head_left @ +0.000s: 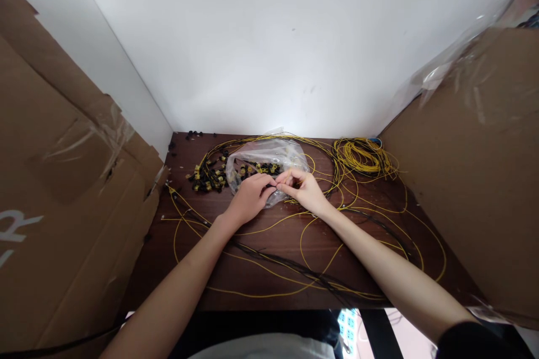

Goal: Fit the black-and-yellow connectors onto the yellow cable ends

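Observation:
My left hand (251,196) and my right hand (304,189) meet fingertip to fingertip over the middle of the dark brown table. Both are pinched closed, and whatever lies between the fingertips is too small to name. Just beneath and behind them is a clear plastic bag (263,152) with black and yellow connectors showing in it. A pile of black connectors with yellow parts (209,175) lies left of the bag. Yellow and black wires (332,162) loop behind and to the right of my hands, and more strands run across the table in front.
At the back right lies a coil of yellow wire (362,157). Small black pieces (193,134) are scattered in the back left corner. Cardboard walls (84,190) flank both sides, with loose clear tape on them. A white wall (269,50) closes off the back.

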{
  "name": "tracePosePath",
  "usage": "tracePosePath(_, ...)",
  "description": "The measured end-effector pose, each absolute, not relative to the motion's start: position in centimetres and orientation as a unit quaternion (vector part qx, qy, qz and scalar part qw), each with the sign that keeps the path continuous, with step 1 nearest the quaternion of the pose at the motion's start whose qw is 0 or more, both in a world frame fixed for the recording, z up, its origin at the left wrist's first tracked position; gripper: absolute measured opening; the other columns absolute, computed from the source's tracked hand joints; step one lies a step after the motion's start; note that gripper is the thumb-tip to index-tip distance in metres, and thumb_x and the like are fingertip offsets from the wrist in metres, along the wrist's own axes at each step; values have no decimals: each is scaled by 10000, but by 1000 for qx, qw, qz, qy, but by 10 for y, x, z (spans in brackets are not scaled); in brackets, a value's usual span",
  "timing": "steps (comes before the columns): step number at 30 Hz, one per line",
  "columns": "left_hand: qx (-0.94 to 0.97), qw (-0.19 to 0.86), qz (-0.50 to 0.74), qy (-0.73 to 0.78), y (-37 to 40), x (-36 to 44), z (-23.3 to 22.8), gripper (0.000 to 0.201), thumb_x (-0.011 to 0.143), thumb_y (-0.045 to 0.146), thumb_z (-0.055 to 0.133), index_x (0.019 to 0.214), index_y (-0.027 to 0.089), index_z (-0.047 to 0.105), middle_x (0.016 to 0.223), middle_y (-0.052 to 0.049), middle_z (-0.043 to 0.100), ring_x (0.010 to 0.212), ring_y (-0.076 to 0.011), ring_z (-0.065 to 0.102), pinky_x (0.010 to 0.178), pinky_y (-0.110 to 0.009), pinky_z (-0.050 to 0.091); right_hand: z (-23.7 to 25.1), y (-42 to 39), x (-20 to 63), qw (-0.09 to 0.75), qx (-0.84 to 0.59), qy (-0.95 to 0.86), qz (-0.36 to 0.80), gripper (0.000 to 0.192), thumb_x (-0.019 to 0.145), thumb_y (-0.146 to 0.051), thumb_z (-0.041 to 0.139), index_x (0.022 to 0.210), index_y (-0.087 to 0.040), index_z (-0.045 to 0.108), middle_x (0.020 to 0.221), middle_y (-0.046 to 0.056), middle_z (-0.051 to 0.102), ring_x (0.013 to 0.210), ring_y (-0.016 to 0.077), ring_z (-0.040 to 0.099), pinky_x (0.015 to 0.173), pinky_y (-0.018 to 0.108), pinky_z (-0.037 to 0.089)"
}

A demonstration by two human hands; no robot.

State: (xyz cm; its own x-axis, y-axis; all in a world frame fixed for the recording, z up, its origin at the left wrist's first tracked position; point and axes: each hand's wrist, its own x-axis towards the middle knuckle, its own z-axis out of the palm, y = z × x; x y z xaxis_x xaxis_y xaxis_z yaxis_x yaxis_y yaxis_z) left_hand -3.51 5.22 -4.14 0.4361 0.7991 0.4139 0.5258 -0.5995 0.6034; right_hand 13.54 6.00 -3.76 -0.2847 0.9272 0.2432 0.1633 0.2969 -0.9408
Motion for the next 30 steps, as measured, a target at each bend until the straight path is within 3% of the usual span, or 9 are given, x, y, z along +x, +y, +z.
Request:
tracePosePath(10, 824, 200, 346, 402, 53, -35, -42, 108, 851, 141, 510, 827, 155, 614, 850, -55, 662, 785, -167, 598, 737, -288, 450, -40, 64, 137, 477, -429, -575, 508, 254, 611, -380, 749, 716, -176, 639, 557, -43, 509, 513, 90, 401, 519, 247, 311)
tracePosePath(30, 830, 194, 335, 401, 52, -35, -41, 112, 851, 134, 504, 792, 151, 598, 810, -52, 631, 772, -170, 568, 721, -289, 437, -40, 61, 138, 429, -390, -685, 441, 105, 722, -244, 659, 786, -161, 658, 652, -10, 557, 569, 96, 410, 561, 246, 344)
